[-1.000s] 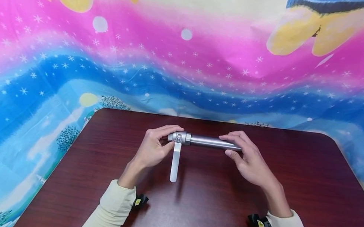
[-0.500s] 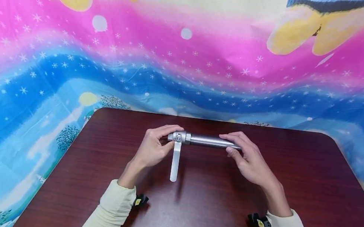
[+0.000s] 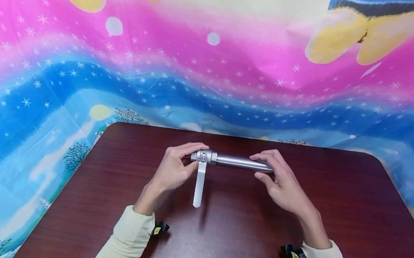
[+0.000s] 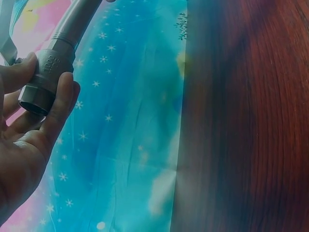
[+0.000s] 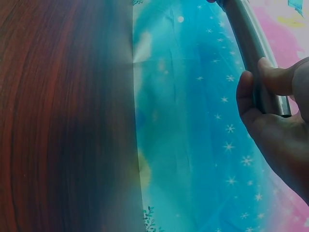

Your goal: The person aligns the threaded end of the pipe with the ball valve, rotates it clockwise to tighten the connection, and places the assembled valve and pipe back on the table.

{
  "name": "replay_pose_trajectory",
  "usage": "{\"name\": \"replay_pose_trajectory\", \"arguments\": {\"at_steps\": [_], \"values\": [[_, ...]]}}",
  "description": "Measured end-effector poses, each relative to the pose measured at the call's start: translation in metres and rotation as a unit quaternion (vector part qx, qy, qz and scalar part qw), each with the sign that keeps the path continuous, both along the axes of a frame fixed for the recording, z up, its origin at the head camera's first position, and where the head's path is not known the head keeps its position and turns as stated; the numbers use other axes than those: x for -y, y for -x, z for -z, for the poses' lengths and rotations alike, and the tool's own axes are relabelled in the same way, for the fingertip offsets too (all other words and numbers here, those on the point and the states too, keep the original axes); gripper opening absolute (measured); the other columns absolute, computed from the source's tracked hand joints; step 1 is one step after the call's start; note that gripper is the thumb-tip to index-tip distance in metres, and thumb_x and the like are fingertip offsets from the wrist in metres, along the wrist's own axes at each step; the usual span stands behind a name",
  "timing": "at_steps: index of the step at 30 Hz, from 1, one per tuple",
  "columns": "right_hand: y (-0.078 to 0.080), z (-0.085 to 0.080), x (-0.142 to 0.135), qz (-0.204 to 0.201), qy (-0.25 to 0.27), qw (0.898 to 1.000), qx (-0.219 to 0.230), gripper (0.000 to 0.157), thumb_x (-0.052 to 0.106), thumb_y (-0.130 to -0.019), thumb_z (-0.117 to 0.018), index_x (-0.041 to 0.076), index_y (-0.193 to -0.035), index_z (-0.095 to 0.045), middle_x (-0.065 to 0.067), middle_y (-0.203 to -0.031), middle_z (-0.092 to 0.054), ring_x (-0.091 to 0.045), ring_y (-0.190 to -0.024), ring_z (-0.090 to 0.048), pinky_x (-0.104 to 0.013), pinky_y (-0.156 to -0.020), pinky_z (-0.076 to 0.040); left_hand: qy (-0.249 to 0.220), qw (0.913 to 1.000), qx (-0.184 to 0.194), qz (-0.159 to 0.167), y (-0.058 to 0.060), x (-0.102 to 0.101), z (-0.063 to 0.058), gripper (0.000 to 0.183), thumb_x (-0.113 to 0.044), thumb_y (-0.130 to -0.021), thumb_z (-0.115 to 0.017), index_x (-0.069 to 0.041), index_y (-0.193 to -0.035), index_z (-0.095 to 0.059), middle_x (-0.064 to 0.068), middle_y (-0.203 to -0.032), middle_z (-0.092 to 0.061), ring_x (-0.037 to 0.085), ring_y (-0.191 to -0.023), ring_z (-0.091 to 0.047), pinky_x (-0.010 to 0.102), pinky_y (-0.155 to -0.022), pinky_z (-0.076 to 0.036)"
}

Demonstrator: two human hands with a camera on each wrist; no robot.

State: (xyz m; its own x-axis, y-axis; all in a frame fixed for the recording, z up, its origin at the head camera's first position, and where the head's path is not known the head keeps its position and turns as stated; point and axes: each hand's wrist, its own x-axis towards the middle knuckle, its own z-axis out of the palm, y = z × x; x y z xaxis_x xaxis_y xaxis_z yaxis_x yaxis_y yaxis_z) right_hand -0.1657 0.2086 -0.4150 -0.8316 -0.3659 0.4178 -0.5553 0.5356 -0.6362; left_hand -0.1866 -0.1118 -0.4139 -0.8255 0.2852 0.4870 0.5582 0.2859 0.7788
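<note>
A silver ball valve (image 3: 208, 156) is joined to a smooth metal pipe (image 3: 239, 162), and the two lie in one level line above the table. The valve's flat lever handle (image 3: 199, 185) points toward the person. My left hand (image 3: 175, 168) grips the valve body between thumb and fingers; in the left wrist view its open hexagonal end (image 4: 37, 99) shows between them. My right hand (image 3: 283, 182) holds the pipe near its far right end, thumb in front and fingers over the top. The right wrist view shows the pipe end (image 5: 277, 108) inside that grasp.
A dark red-brown wooden table (image 3: 236, 243) lies below the hands. Behind it hangs a colourful cloth backdrop (image 3: 205, 73) with snowflakes. Black wrist devices (image 3: 160, 229) sit at both cuffs.
My right thumb shifts slightly on the pipe, up and then back down. The left hand, valve and lever stay in almost the same place.
</note>
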Motion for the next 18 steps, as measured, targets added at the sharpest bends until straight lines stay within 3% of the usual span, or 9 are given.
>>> {"name": "replay_pose_trajectory", "arguments": {"at_steps": [8,13,18], "values": [[0.0002,0.0013,0.0002,-0.005,0.01,1.0,0.003,0.048,-0.003,-0.099,-0.07,0.019,-0.141,-0.066,-0.002,-0.131,-0.063,-0.008,-0.1,-0.058,-0.02,-0.08,-0.048,0.004,1.0,0.008,0.0,-0.0001,0.0009,0.001,0.05,0.018,-0.085,-0.07,-0.004,-0.129,-0.077,0.013,-0.129,-0.077,0.022,-0.106,-0.072,0.029,-0.089,-0.064],[0.0018,0.001,0.0003,-0.015,0.024,0.999,0.015,0.047,-0.004,-0.1,-0.068,0.017,-0.142,-0.066,-0.003,-0.127,-0.062,-0.011,-0.087,-0.064,-0.021,-0.076,-0.055,0.005,1.0,0.002,-0.003,0.0006,0.001,0.0013,0.051,0.018,-0.084,-0.07,-0.006,-0.129,-0.077,0.013,-0.129,-0.077,0.022,-0.107,-0.072,0.041,-0.089,-0.065],[0.0023,0.0022,0.0022,-0.014,0.023,0.999,0.026,0.046,-0.003,-0.102,-0.066,0.017,-0.144,-0.065,-0.003,-0.126,-0.062,-0.014,-0.087,-0.064,-0.021,-0.075,-0.055,0.003,1.0,-0.003,-0.002,0.0008,0.0017,0.0016,0.051,0.018,-0.084,-0.07,-0.006,-0.129,-0.077,0.013,-0.13,-0.077,0.023,-0.108,-0.072,0.037,-0.088,-0.065]]}}
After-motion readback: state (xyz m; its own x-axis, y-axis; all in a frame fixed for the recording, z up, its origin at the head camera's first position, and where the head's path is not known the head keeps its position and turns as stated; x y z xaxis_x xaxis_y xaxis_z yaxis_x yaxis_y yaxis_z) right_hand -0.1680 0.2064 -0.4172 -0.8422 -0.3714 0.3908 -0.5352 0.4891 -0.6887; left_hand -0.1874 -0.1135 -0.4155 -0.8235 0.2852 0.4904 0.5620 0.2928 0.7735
